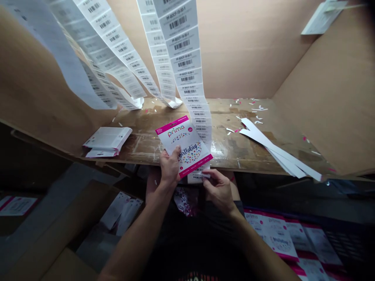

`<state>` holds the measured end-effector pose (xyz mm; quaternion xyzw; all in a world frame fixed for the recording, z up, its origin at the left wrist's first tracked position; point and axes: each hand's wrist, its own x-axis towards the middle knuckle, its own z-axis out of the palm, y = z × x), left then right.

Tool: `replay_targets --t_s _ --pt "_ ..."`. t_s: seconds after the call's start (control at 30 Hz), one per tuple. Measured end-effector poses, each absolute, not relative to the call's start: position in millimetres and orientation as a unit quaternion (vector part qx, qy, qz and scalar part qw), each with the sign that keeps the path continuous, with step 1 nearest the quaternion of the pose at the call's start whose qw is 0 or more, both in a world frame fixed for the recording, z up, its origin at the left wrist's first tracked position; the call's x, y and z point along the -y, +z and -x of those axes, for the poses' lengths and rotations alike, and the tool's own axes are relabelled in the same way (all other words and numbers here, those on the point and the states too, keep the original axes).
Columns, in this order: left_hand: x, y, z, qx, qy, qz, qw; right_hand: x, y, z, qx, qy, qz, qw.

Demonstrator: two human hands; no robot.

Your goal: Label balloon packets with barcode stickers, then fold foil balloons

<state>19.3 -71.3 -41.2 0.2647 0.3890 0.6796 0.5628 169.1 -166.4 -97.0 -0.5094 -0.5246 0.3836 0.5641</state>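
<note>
The left hand grips a packet reading "prima" and "Birthday", tilted over the table's front edge. The right hand pinches the label strip's lower end, just beside the packet; higher labels read "PF-BDCF-18-50-1".

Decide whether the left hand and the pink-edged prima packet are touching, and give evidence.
Touching. The head view shows the left hand gripping the prima packet at its left side, thumb on the printed front.
</note>
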Motion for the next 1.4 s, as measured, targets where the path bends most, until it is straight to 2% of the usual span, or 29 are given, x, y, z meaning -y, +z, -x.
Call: replay_targets --t_s 0.17,0.37,0.43,0.5,0.67,0.8,0.97,1.07,1.13,1.2,1.3,1.4 --pt "75 -41 -19 -0.394 0.687 -0.249 0.557 171 -97 -174 0.57 0.329 0.519 0.545" --pt "66 -49 -16 -0.413 0.701 -0.254 0.523 185 -93 -174 0.654 0.135 0.525 0.527" --pt "64 -48 -7 -0.413 0.703 -0.261 0.517 191 -94 -179 0.651 0.107 0.536 0.527" --pt "68 -45 6 -0.4 0.686 -0.274 0.542 196 -97 -187 0.637 0.134 0.545 0.529" --pt "89 -36 17 -0.351 0.583 -0.302 0.668 200 -102 -201 0.617 0.298 0.524 0.505" --pt "96 -38 -15 -0.327 0.528 -0.321 0.715 204 -102 -197 0.599 0.327 0.536 0.497" --pt "78 -42 -35 -0.348 0.586 -0.338 0.649 223 -102 -195 0.617 0.207 0.572 0.499" --pt "68 -44 -19 -0.373 0.615 -0.335 0.609 235 -92 -205 0.602 0.11 0.566 0.553" --pt "67 -46 -4 -0.384 0.617 -0.341 0.596 235 -77 -216 0.572 0.138 0.556 0.587" --pt "73 -47 9 -0.392 0.62 -0.353 0.581 225 -57 -226 0.552 0.22 0.54 0.596" --pt "91 -48 16 -0.413 0.617 -0.371 0.558 195 -27 -224 0.553 0.33 0.516 0.565" --pt "112 -42 14 -0.437 0.591 -0.391 0.553 160 -11 -198 0.573 0.38 0.49 0.535"
